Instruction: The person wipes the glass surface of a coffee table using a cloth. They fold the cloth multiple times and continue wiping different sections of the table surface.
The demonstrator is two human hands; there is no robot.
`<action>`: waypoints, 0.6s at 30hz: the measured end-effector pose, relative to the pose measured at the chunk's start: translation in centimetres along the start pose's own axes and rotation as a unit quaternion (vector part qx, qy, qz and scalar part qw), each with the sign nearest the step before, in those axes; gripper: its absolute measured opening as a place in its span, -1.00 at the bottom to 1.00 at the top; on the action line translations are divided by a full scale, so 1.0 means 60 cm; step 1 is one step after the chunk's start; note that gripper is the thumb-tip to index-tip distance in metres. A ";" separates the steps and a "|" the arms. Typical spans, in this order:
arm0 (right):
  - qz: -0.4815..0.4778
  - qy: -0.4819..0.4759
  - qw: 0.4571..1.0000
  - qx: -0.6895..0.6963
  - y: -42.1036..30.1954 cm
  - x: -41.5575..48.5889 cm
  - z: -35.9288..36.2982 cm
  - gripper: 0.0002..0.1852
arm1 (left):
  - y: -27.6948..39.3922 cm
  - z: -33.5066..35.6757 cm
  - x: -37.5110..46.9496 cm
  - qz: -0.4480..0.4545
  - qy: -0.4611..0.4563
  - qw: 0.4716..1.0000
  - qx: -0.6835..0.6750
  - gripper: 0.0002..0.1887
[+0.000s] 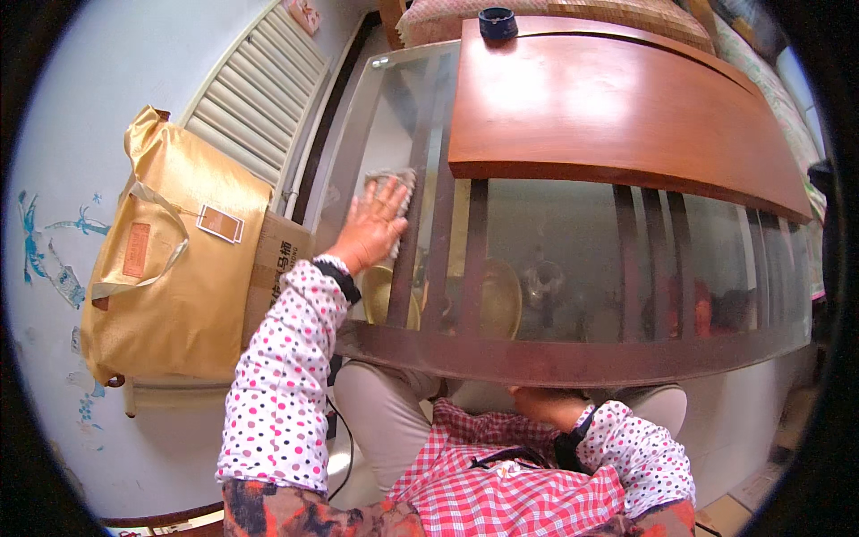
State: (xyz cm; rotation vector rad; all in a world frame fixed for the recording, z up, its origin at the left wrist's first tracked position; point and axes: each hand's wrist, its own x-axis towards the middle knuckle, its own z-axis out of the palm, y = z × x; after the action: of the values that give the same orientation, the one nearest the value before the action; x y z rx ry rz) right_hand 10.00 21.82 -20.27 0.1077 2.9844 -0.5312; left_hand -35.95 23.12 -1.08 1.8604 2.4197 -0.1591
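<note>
My left hand point(374, 229) lies flat on a grey cleaning cloth point(401, 176), fingers spread, pressing it to the glass tabletop point(557, 221) near its left side. The cloth's edges show past my fingertips and beside my thumb. Dark wooden slats and some round gold-coloured objects point(502, 299) show through the glass. Below the table's dark front rim point(550, 359), close to my lap, is my right hand point(547, 407). The table edge hides its fingers, so what it touches is not visible.
A red-brown wooden board point(624, 107) covers the back right of the glass, with a dark blue ashtray point(497, 24) at its far edge. On the left, a gold fabric bag point(194, 282) and a cardboard box point(278, 262) stand by a white radiator point(258, 94).
</note>
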 end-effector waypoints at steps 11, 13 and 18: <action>-0.006 -0.008 1.000 -0.019 -0.001 -0.034 0.008 -0.70 | -0.150 0.026 0.041 -0.112 0.043 0.993 -0.016 -0.30; -0.007 -0.001 1.000 -0.030 0.000 -0.036 0.012 -0.69 | -0.149 0.029 0.001 -0.107 0.036 0.994 -0.007 -0.29; -0.022 0.043 0.989 -0.138 -0.001 -0.026 0.000 -0.67 | -0.110 0.038 -0.149 -0.129 0.016 0.991 -0.022 -0.26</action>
State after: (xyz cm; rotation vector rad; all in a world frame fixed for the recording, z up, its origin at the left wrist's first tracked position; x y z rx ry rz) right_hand 11.53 21.70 -20.10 0.0412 3.1155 -0.1152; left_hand -40.03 12.58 -1.96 1.5368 2.6548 -0.0940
